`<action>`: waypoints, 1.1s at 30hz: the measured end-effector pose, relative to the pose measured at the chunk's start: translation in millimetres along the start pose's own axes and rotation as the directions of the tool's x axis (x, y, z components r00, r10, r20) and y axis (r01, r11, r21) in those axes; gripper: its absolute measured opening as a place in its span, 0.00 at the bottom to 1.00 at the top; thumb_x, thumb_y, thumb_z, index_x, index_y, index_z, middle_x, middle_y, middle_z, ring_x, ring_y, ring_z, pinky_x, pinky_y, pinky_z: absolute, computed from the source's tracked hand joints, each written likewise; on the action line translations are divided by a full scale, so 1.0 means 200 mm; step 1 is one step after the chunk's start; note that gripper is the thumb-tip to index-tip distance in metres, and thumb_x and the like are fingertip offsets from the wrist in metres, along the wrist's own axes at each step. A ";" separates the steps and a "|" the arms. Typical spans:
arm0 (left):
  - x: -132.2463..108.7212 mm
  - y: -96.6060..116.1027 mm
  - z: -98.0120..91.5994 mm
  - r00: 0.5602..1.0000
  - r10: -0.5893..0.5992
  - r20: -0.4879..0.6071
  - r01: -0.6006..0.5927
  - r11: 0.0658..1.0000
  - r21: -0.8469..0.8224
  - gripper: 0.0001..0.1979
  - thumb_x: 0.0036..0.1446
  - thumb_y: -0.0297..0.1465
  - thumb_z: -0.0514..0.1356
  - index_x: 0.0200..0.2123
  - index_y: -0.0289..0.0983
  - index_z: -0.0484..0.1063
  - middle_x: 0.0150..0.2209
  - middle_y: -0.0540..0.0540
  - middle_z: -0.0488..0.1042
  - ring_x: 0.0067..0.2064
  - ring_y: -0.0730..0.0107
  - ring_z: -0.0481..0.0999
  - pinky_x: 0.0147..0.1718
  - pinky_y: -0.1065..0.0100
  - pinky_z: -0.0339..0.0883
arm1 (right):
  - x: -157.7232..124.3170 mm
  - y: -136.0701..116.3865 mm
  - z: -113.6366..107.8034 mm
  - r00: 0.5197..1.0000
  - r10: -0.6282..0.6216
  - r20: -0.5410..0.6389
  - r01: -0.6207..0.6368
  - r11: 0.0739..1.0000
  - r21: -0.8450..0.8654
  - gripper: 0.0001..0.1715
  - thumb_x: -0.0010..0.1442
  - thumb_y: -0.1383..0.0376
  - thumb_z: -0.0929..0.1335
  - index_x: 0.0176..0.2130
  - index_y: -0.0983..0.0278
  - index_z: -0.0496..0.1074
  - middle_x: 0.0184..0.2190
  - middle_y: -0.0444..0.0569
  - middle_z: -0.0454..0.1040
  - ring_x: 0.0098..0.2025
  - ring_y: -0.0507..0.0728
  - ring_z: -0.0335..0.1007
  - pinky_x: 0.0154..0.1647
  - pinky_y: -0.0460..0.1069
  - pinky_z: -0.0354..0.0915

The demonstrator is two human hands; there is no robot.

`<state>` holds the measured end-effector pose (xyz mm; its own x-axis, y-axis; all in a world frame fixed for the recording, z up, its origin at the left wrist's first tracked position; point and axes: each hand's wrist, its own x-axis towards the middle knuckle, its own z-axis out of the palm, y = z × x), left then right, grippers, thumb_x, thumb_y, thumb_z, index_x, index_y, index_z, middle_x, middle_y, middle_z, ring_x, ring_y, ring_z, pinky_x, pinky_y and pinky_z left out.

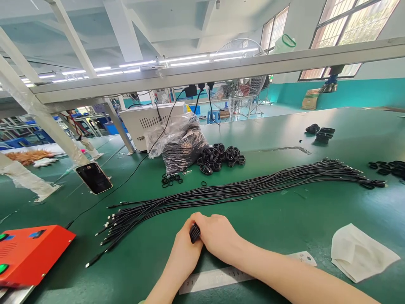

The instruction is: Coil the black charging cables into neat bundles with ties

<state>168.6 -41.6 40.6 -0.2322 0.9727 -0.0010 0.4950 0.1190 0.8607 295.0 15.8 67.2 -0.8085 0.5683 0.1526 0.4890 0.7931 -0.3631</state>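
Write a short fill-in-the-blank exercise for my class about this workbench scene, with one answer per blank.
The left hand and right hand grip a small black coil in front of a long bundle of black ____.
The red box sits to the ____ of the hands.
The heap of black rings lies beside a stuffed plastic ____.

Missing words: cables; left; bag.

Bench top [148, 270] is smooth, glossy green stuff, the cables [240, 196] look like matt black rubber, the bag [182, 145] is shiny clear plastic, and the red case [31, 253] looks like painted metal
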 end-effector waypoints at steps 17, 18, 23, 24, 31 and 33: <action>0.02 -0.01 -0.10 0.985 0.147 0.092 -0.167 0.946 0.277 0.20 0.46 0.23 0.56 0.43 0.43 0.70 0.43 0.47 0.77 0.43 0.61 0.75 0.42 0.64 0.64 | 0.02 0.12 -0.14 0.952 -0.117 0.283 0.004 0.928 0.371 0.17 0.67 0.58 0.60 0.31 0.64 0.68 0.30 0.45 0.71 0.31 0.53 0.65 0.29 0.45 0.57; 0.02 -0.01 -0.11 0.986 0.145 0.080 -0.162 0.944 0.287 0.20 0.46 0.23 0.56 0.44 0.43 0.69 0.43 0.47 0.77 0.43 0.60 0.75 0.42 0.63 0.64 | 0.02 0.12 -0.14 0.953 -0.111 0.281 -0.002 0.927 0.375 0.17 0.68 0.58 0.60 0.31 0.63 0.68 0.30 0.44 0.71 0.31 0.53 0.65 0.29 0.45 0.57; 0.00 0.00 -0.09 0.990 0.121 0.072 -0.140 0.918 0.372 0.10 0.47 0.25 0.56 0.34 0.43 0.69 0.31 0.50 0.75 0.33 0.61 0.73 0.33 0.65 0.62 | 0.00 0.08 -0.14 0.942 -0.122 0.312 0.014 0.945 0.327 0.18 0.68 0.57 0.59 0.32 0.62 0.68 0.30 0.45 0.72 0.32 0.54 0.67 0.30 0.46 0.58; -0.01 0.01 -0.09 0.989 0.123 0.076 -0.143 0.912 0.385 0.10 0.47 0.25 0.56 0.33 0.43 0.69 0.31 0.50 0.75 0.32 0.62 0.73 0.32 0.65 0.61 | -0.01 0.07 -0.14 0.941 -0.124 0.316 0.026 0.955 0.296 0.18 0.67 0.57 0.59 0.32 0.62 0.69 0.30 0.45 0.73 0.31 0.55 0.67 0.31 0.46 0.58; -0.03 0.05 -0.04 0.984 0.176 0.034 -0.173 0.885 0.433 0.07 0.46 0.26 0.57 0.30 0.43 0.68 0.31 0.48 0.73 0.38 0.57 0.70 0.35 0.64 0.59 | -0.02 0.03 -0.16 0.949 -0.110 0.294 0.076 0.989 0.125 0.17 0.67 0.57 0.59 0.34 0.63 0.70 0.33 0.49 0.75 0.35 0.59 0.71 0.33 0.48 0.59; -0.03 0.06 -0.03 0.983 0.181 0.004 -0.167 0.896 0.412 0.06 0.48 0.25 0.55 0.28 0.42 0.67 0.30 0.47 0.72 0.38 0.56 0.69 0.36 0.63 0.59 | -0.02 0.02 -0.17 0.955 -0.111 0.275 0.079 0.989 0.124 0.17 0.68 0.58 0.58 0.34 0.63 0.69 0.33 0.49 0.75 0.35 0.58 0.70 0.33 0.48 0.58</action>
<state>170.2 -48.1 53.5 -0.1353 0.9789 0.1531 0.8272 0.0265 0.5613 311.7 24.2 96.1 -0.9165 0.3944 -0.0670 0.3790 0.8023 -0.4612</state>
